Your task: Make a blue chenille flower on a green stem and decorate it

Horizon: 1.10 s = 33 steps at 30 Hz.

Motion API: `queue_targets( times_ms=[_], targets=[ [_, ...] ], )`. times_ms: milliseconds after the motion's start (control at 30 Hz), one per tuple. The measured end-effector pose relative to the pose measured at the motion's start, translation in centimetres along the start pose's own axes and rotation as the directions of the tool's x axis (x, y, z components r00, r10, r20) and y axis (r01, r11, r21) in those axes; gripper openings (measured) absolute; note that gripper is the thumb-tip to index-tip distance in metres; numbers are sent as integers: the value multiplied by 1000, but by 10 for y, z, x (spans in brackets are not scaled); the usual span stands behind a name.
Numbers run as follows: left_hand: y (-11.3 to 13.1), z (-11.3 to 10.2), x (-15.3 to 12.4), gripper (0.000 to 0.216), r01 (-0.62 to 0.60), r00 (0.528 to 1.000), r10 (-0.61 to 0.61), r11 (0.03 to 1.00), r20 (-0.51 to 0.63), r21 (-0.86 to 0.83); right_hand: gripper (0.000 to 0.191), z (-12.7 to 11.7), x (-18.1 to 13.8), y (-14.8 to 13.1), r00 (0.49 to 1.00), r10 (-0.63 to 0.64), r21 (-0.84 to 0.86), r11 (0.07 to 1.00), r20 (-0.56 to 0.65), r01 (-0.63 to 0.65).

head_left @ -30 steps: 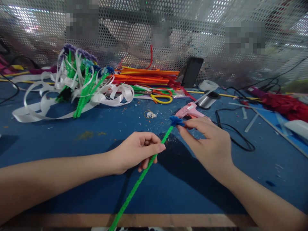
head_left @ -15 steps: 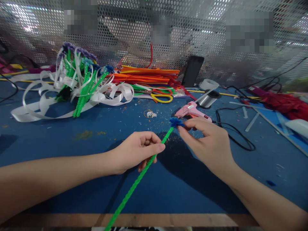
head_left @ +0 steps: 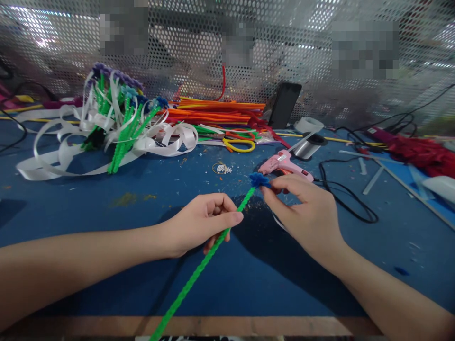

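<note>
Very little has moved in the last second. The left hand [head_left: 202,225] still pinches the green twisted stem [head_left: 199,272] at the same spot. The right hand [head_left: 309,213] still has its fingertips on the small blue flower head [head_left: 259,180] at the stem's top end. The only shift I can see is that the stem's lower end has swung a touch to the person's left near the table [head_left: 106,208] edge. To my eye, the fiddling at the blue head is carrying on in place.

The left forearm lies low across the table. That hand is curled nearly closed, thumb and forefinger clamped on the stem and the other fingers tucked under. The right arm comes in from the lower right with its wrist raised. Its thumb and forefinger are closed on the blue head and the remaining fingers are loosely spread. The stem slants from the near table edge up to the blue head, held off the surface.

Just beyond the right hand lies a pink glue gun [head_left: 280,163], with a black cable [head_left: 348,199] looping beside it. Well back sit white ribbon [head_left: 64,151] and a pile of orange pipe cleaners [head_left: 213,111].
</note>
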<state>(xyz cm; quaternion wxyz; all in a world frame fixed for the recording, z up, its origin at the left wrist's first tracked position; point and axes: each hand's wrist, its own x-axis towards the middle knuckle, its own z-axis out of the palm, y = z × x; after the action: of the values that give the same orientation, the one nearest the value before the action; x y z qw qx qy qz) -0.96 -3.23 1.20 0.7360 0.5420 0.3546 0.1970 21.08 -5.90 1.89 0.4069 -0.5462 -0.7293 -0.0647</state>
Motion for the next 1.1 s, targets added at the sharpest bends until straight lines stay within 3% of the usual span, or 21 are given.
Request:
queue_targets(
  times_ms=[567, 1100],
  targets=[
    [1, -1, 0, 29, 23, 1000, -23, 999, 3, 48, 11, -2, 1, 1, 999, 18, -12, 1000, 39, -17],
    [0, -1, -2, 29, -12, 1000, 12, 1000, 10, 24, 7, -3, 7, 10, 996, 91, -10, 996, -10, -91]
  ],
)
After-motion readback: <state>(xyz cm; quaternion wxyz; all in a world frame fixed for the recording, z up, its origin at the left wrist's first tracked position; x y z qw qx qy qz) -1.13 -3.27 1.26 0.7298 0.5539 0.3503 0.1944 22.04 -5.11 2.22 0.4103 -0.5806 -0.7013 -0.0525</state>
